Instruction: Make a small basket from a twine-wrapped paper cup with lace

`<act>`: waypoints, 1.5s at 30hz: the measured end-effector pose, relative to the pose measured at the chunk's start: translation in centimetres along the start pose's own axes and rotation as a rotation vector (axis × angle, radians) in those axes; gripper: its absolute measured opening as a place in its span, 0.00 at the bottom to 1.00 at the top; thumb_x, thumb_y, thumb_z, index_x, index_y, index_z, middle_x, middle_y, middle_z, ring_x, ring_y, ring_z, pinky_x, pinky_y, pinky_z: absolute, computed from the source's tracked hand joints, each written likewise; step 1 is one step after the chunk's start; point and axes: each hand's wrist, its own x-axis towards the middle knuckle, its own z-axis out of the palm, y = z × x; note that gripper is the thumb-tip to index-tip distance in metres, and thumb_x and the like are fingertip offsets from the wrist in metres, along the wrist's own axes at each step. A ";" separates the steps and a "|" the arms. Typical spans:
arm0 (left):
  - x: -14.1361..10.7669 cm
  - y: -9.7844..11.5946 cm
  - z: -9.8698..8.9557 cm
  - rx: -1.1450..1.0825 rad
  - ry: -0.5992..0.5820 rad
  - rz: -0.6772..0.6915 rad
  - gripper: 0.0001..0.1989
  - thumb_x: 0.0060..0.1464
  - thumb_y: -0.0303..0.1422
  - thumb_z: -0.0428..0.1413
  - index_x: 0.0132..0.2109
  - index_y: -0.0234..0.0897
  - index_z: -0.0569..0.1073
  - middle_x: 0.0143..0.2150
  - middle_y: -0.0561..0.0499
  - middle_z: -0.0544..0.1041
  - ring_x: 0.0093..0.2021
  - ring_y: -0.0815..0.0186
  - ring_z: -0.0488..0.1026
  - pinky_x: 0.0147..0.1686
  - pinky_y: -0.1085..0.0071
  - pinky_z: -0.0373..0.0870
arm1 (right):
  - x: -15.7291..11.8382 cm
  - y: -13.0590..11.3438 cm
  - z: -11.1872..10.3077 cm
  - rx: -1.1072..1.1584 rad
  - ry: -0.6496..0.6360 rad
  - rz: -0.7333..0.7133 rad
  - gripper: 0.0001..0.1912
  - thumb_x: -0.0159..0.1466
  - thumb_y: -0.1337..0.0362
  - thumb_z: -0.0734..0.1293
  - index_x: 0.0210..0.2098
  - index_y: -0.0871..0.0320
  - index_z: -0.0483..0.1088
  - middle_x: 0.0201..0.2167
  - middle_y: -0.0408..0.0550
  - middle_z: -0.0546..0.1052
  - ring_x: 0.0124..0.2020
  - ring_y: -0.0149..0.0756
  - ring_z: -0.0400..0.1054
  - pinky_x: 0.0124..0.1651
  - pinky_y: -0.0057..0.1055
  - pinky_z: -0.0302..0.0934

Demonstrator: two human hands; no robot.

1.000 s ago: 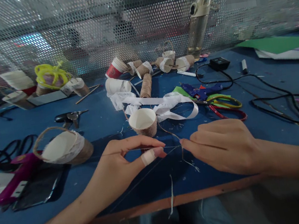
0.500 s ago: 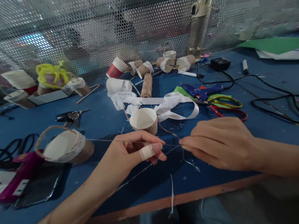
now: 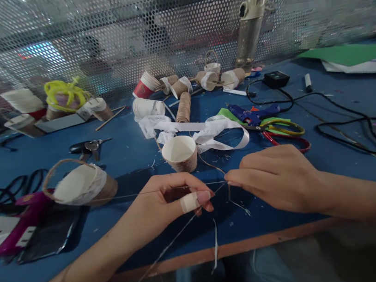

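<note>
Low over the table's front, my left hand (image 3: 178,196) has a bandaged thumb, its tip curled against the fingers beside a thin pale thread (image 3: 169,244). The thread slants from my right fingertips past my left ones, down to the lower left; another stretch crosses above my left hand. My right hand (image 3: 273,178) is closed in a pinch, on the thread and apparently a piece of brown twine (image 3: 212,164). The twine's frayed end hangs below those fingers. Just behind my hands stands a small twine-wrapped paper cup (image 3: 181,160), touched by neither.
A handled cup basket (image 3: 100,188) and purple glue gun (image 3: 27,219) lie left. White ribbon (image 3: 221,143), scissors (image 3: 282,127) and a blue glue gun (image 3: 254,114) lie behind. Wrapped cups and a bottle (image 3: 250,34) stand by the mesh partition (image 3: 186,29). A black cable (image 3: 345,116) loops right.
My left hand has lowered slightly, and the thread now runs across above it and down past the table edge. My right hand keeps its pinch almost in place.
</note>
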 end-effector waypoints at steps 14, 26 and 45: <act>-0.7 -0.6 -0.1 0.644 0.186 0.544 0.07 0.61 0.29 0.64 0.47 0.40 0.83 0.40 0.55 0.87 0.38 0.70 0.84 0.42 0.81 0.78 | 0.0 -0.1 0.0 0.330 -0.085 0.210 0.09 0.75 0.66 0.60 0.44 0.58 0.72 0.29 0.40 0.75 0.28 0.29 0.68 0.30 0.31 0.50; -2.4 -0.8 -0.2 1.169 0.330 0.902 0.10 0.68 0.24 0.56 0.51 0.37 0.79 0.52 0.49 0.83 0.41 0.70 0.81 0.43 0.75 0.77 | 0.1 -0.2 -0.1 0.520 -0.134 0.311 0.07 0.75 0.65 0.62 0.44 0.56 0.73 0.33 0.36 0.79 0.30 0.22 0.70 0.34 0.22 0.55; -1.1 -0.7 0.2 1.092 0.415 0.736 0.07 0.65 0.30 0.60 0.49 0.41 0.80 0.39 0.52 0.84 0.44 0.62 0.79 0.42 0.67 0.70 | 0.1 -0.1 0.0 0.097 -0.059 0.034 0.13 0.73 0.68 0.60 0.38 0.58 0.76 0.23 0.40 0.70 0.22 0.31 0.59 0.26 0.35 0.46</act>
